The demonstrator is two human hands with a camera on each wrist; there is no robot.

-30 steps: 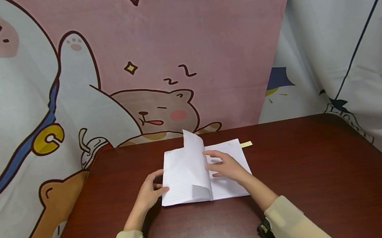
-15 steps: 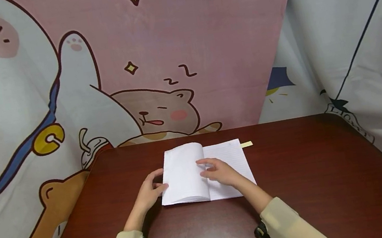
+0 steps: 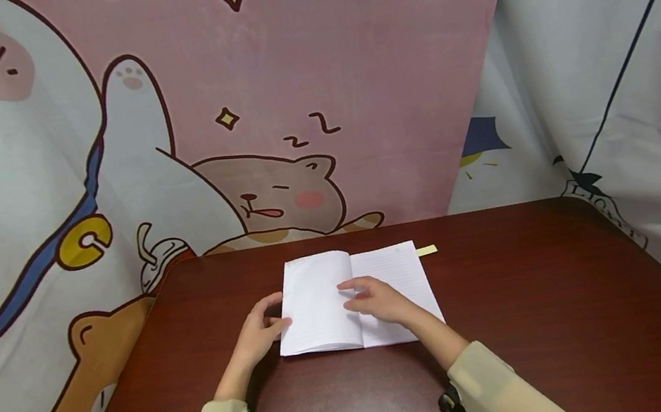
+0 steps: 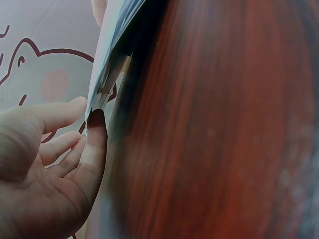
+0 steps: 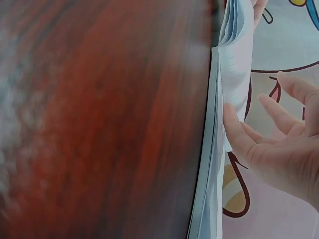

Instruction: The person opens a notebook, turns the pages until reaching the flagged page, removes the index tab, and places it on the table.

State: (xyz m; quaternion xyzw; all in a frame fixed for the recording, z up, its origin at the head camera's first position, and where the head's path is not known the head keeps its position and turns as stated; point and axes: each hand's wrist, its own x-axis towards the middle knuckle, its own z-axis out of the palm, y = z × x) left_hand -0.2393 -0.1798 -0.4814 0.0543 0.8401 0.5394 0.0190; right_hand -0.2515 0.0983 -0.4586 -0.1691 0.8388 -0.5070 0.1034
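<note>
An open notebook (image 3: 315,301) with white lined pages lies on the dark wooden table. My left hand (image 3: 255,335) holds its left edge; in the left wrist view the thumb is on one side of the pages (image 4: 103,57) and a finger on the other. Over the centre fold is my right hand (image 3: 380,302), its fingers spread and loosely extended across the left page. In the right wrist view one digit of the right hand (image 5: 284,149) touches the paper near the fold, while the other fingers stand away from it. The left-hand pages bulge slightly.
A pale yellow tab (image 3: 426,250) sticks out from the notebook's upper right edge. The reddish-brown table (image 3: 550,301) extends on both sides. Behind it hangs a cartoon-printed cloth (image 3: 389,83), and white fabric (image 3: 639,81) hangs at the right.
A page that stood upright at the fold has come down onto the left side. My right hand has moved left with it and slightly lower. The left hand has stayed put.
</note>
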